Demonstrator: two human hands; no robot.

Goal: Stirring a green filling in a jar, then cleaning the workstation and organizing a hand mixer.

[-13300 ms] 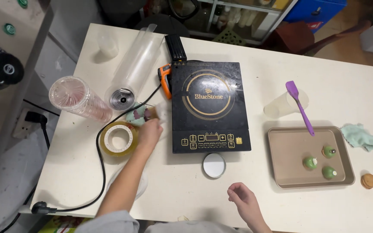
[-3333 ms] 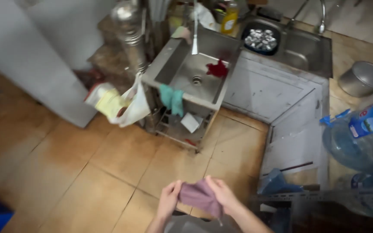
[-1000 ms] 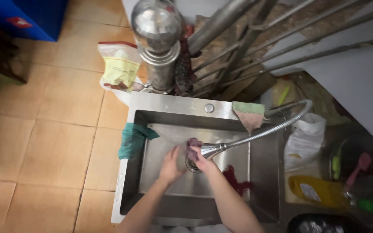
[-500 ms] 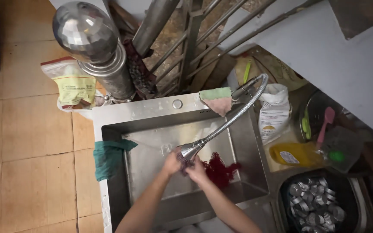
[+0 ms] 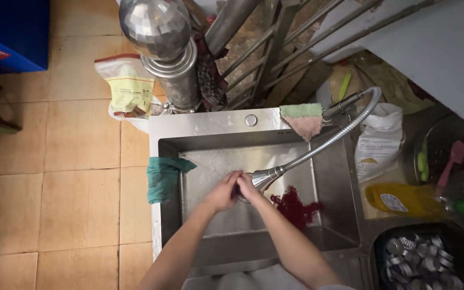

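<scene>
Both hands are pressed together over the steel sink [image 5: 328, 177] basin, right at the spray head of the flexible faucet hose [image 5: 318, 150]. Left hand [image 5: 222, 191] and right hand [image 5: 248, 186] have fingers curled around something dark between them; it's almost fully hidden, so I can't tell what it is. A red scrubber [image 5: 295, 205] lies on the basin floor just right of the hands. A teal cloth [image 5: 163, 177] hangs over the sink's left wall, a pink-green cloth [image 5: 302, 118] on the back rim. Forearms are cut off at the bottom edge.

brushed steel sink [image 5: 205, 126]; ribbed metal hose [image 5: 323, 145]
</scene>
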